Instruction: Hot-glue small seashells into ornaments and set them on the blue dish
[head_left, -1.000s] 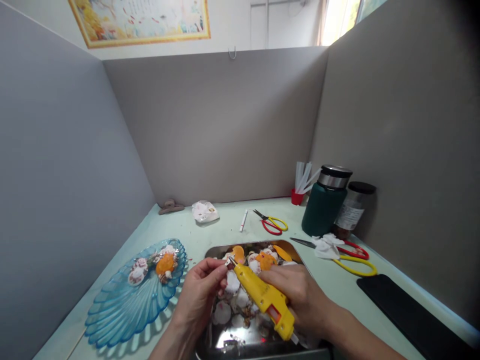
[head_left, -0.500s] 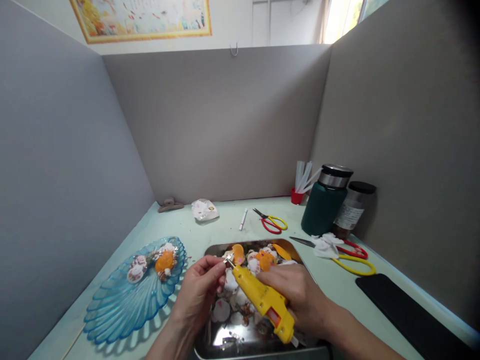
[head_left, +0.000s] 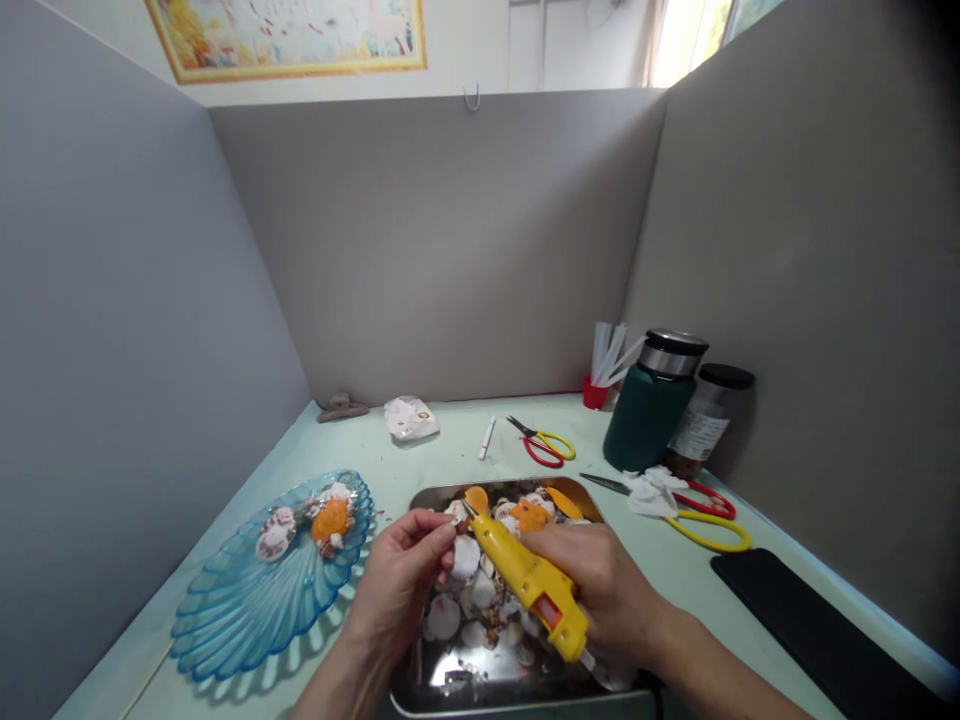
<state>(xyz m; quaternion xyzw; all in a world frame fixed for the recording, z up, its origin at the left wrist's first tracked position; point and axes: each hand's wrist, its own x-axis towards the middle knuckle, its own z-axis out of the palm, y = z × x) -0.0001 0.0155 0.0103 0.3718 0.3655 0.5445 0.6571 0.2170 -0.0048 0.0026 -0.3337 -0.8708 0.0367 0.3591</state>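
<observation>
My right hand (head_left: 600,580) is wrapped round a yellow hot glue gun (head_left: 529,580), its nozzle tilted up and to the left. The metal tip sits close beside a small whitish piece (head_left: 458,520) pinched between the thumb and fingers of my left hand (head_left: 405,565). That piece is too small to identify, and I cannot tell if the nozzle touches it. Below both hands is a steel tray (head_left: 442,690) of seashells (head_left: 442,618), white and orange ones among them. The glue gun and my right hand hide part of the tray.
A blue shell-shaped dish (head_left: 247,610) with several glued shells stands at left. Scissors (head_left: 544,445), a white pen (head_left: 487,438) and a crumpled packet (head_left: 410,418) lie behind the tray. At right are larger scissors (head_left: 712,520), a green flask (head_left: 652,410) and a black slab (head_left: 810,620).
The glue gun's tip has shifted up slightly and away from the small piece. My left hand keeps its pinch in nearly the same spot. The view has moved slightly.
</observation>
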